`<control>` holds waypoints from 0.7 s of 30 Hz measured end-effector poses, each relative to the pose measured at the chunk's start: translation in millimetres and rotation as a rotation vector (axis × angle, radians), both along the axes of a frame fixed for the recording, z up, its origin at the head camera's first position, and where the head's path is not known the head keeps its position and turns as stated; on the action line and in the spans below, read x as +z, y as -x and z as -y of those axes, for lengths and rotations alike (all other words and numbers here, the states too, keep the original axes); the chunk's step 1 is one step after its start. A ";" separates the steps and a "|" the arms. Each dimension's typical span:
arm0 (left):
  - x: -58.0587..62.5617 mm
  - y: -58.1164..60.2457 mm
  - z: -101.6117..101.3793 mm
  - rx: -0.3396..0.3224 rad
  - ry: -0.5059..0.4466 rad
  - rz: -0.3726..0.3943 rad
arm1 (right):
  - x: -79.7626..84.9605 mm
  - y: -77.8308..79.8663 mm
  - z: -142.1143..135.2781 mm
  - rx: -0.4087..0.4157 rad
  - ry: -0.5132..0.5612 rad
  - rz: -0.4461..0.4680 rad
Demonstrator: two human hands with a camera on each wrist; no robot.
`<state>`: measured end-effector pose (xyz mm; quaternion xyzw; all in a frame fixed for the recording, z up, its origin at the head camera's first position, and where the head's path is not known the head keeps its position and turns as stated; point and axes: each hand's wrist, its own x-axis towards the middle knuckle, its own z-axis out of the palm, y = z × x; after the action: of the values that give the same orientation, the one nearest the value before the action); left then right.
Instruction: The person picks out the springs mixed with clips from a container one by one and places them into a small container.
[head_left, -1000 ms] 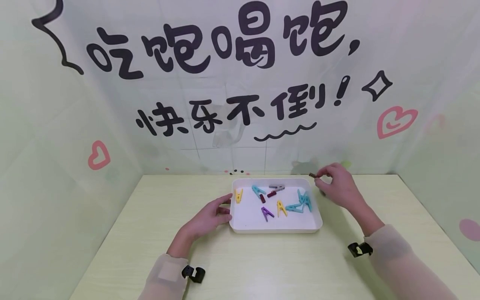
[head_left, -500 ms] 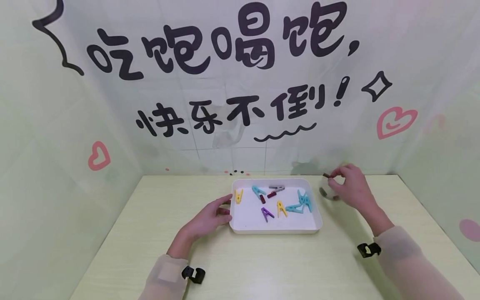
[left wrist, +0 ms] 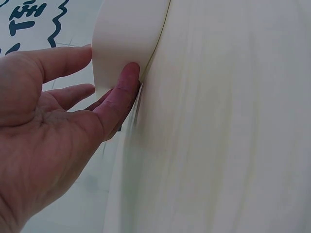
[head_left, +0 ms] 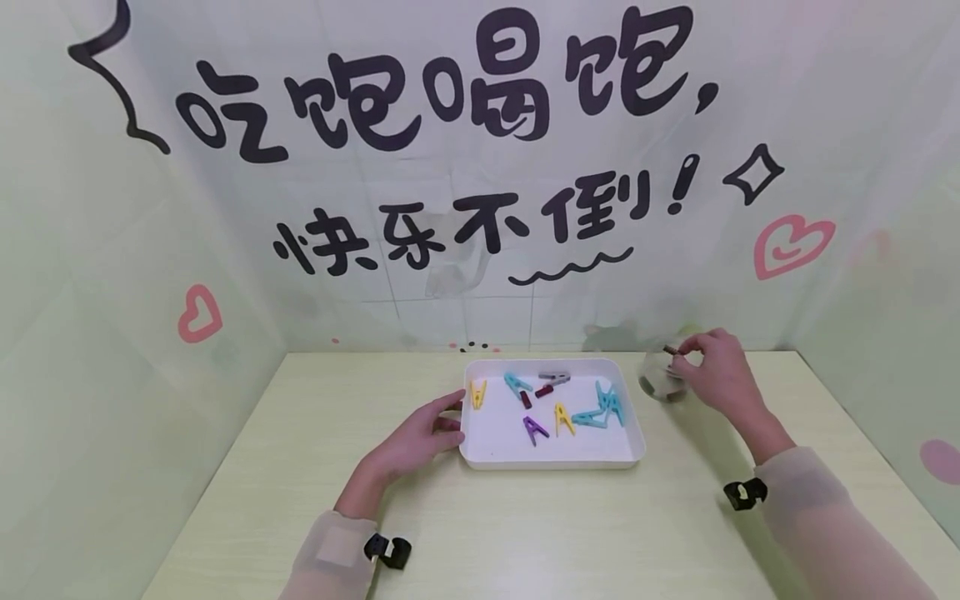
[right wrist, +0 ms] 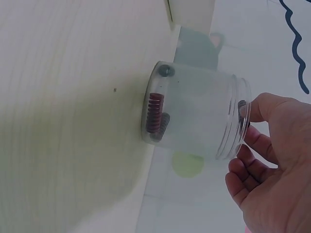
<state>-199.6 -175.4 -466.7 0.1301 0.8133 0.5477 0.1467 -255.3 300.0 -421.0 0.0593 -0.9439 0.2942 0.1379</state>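
My right hand (head_left: 716, 371) pinches a small dark coil spring (right wrist: 241, 112) between thumb and fingers, right at the mouth of a clear jar (right wrist: 199, 102). Inside that jar, a dark red spring (right wrist: 155, 112) and a couple of darker pieces lie at the bottom. At the tray's left end, my left hand (head_left: 420, 433) touches the outer wall with thumb and fingertips. The white tray (head_left: 495, 446) holds a purple clothespin (head_left: 535, 431), a grey one (head_left: 555, 377), two yellow ones, several teal clothespins (head_left: 609, 404) and two short dark red pieces (head_left: 526, 400).
The jar stands behind and right of the tray on a pale wooden table (head_left: 525, 533). A printed white sheet (head_left: 322, 325) hangs close behind the table's back edge, with more sheeting on both sides.
My right hand has moved right with the spring, from beside the tray's back right corner to over the jar's mouth. The left hand and the tray have stayed in place.
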 end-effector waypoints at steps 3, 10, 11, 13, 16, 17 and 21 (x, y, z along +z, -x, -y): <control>-0.4 -0.3 0.1 0.002 0.002 0.003 | -2.5 2.4 -3.6 -0.007 -0.003 -0.002; -1.2 0.7 -0.5 0.013 0.000 0.008 | -9.0 7.3 -7.0 -0.025 0.019 -0.021; -1.2 0.8 -0.6 0.013 0.002 0.008 | -9.6 7.6 -6.8 -0.030 0.023 -0.023; -1.0 0.8 -0.6 0.012 0.001 0.009 | -10.8 8.0 -6.5 -0.039 0.028 -0.025; -1.2 0.8 -0.5 0.010 0.000 0.009 | -10.6 8.0 -5.4 -0.051 0.028 -0.024; -1.1 0.7 -0.5 0.010 -0.001 0.009 | -10.2 8.0 -4.8 -0.054 0.027 -0.021; -1.1 0.8 -0.5 0.005 -0.001 0.010 | -6.1 7.7 -0.6 -0.058 0.021 -0.008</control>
<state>-200.4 -174.9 -467.8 0.1253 0.8126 0.5492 0.1493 -263.0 300.6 -427.1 0.0316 -0.9415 0.2998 0.1508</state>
